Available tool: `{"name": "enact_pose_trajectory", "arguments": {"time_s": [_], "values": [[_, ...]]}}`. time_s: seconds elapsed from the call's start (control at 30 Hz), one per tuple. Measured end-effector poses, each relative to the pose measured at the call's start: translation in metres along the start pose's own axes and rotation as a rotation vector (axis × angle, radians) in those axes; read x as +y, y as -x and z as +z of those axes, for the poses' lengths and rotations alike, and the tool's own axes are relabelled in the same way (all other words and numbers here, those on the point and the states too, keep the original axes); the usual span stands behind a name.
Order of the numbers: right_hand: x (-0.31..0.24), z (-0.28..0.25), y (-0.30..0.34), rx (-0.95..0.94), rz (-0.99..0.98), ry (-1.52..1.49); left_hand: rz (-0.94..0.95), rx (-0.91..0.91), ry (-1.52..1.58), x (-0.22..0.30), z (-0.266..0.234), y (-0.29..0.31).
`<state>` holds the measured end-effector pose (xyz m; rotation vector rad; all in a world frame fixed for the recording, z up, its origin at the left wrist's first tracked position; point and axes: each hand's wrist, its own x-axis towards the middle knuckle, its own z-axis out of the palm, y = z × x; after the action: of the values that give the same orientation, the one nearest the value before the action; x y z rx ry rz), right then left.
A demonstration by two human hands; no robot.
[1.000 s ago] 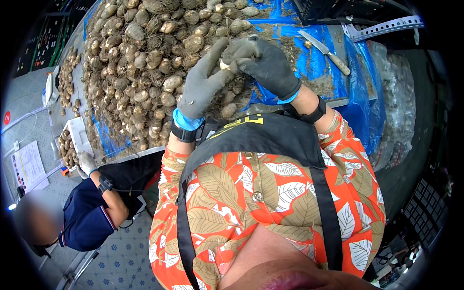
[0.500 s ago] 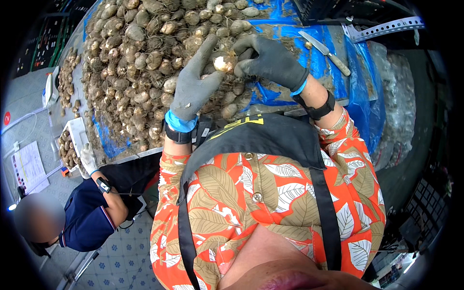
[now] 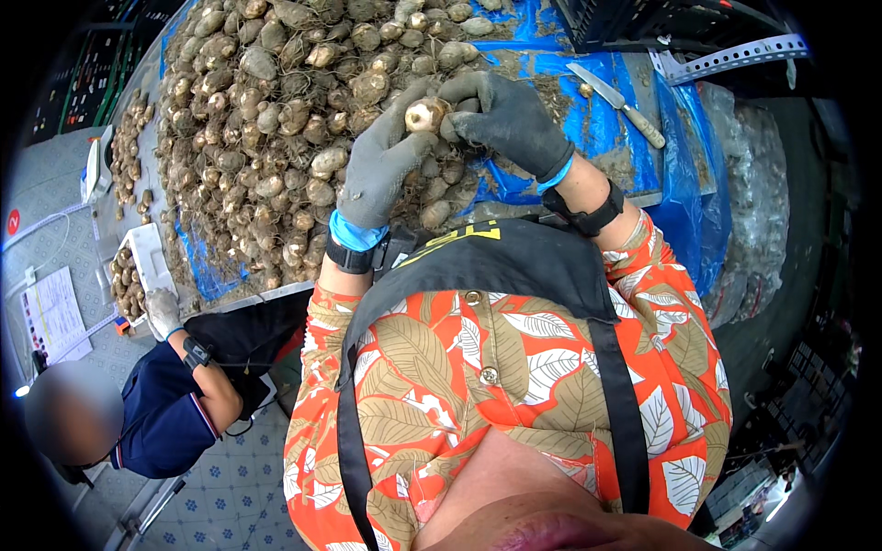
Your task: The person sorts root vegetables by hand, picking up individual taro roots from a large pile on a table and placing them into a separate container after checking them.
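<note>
Between my two gloved hands is a small brown taro corm (image 3: 424, 117), its pale cut-looking end turned up. My left hand (image 3: 378, 170), in a grey glove over a blue one, curls its thumb and fingers around the corm's left side. From the right, my right hand (image 3: 516, 126), in a darker grey glove, pinches the same corm with bent fingers; the fingertips are partly hidden. Beneath and beyond them spreads a big heap of rooty, soil-covered taro corms (image 3: 266, 138). A knife (image 3: 614, 101) with a wooden handle lies right of my right hand.
Blue plastic sheeting (image 3: 684, 197) covers the table's right part. A black crate (image 3: 634, 23) and a perforated metal strip (image 3: 735, 60) stand at the far right. At left, a co-worker's white-gloved hand (image 3: 163, 312) touches a white tray (image 3: 149, 257) beside more corms.
My left hand's fingers, stretched out before, have bent in around the corm. My right hand has shifted slightly left. The co-worker's gloved hand has moved a little nearer to their body.
</note>
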<state>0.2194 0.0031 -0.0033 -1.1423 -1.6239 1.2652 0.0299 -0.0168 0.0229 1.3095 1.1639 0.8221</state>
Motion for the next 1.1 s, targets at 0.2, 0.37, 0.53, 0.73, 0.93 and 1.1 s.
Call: {"name": "enact_pose_trajectory", "arguments": {"time_s": [0.2,0.37,0.53,0.73,0.93,1.1], "values": [[-0.004,0.004,0.006,-0.027,-0.01,-0.32,-0.125,-0.031,0.054,-0.004,-0.003,0.001],[0.0,-0.004,0.005,-0.13,-0.05,-0.084,-0.024,-0.07,0.253,-0.01,-0.004,0.001],[0.003,-0.015,0.004,-0.661,0.171,0.638,0.006,-0.045,0.353,-0.022,-0.011,-0.001],[-0.004,-0.014,0.003,-0.017,-0.196,0.479,-0.066,-0.015,0.293,-0.02,-0.006,-0.003],[-0.016,-0.005,-0.004,-0.389,-0.21,0.799,-0.076,0.007,0.151,-0.014,-0.003,-0.002],[0.001,-0.002,0.012,-0.566,-0.311,0.676,-0.018,0.07,0.264,-0.035,-0.009,-0.013]]}}
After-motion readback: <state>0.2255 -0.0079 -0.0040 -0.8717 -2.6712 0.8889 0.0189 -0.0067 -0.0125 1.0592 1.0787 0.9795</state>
